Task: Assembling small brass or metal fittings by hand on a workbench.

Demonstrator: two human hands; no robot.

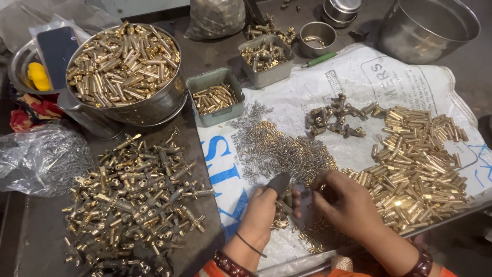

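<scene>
Shiny golden brass tube pieces (pixel 415 154) heaped, silvery thin wire springs (pixel 277 151), white woven plastic sack with blue print (pixel 225 174), dull grey round steel bowl (pixel 154 107), grey rectangular metal tin (pixel 205 82), green pen (pixel 319 60), bright yellow plastic object (pixel 38 76)

Small workshop: brass fittings (pixel 134 200) heaped on bench, steel bowls (pixel 154 105), trays (pixel 215 100).

Our left hand (pixel 264 208) grips a brass fitting (pixel 281 211), dark-tipped thumb on top. Our right hand (pixel 346 205) picks at the small springs (pixel 279 151) heaped on the white sack (pixel 353 77). Brass tubes (pixel 420 159) lie right; assembled fittings (pixel 136 190) pile left.
</scene>
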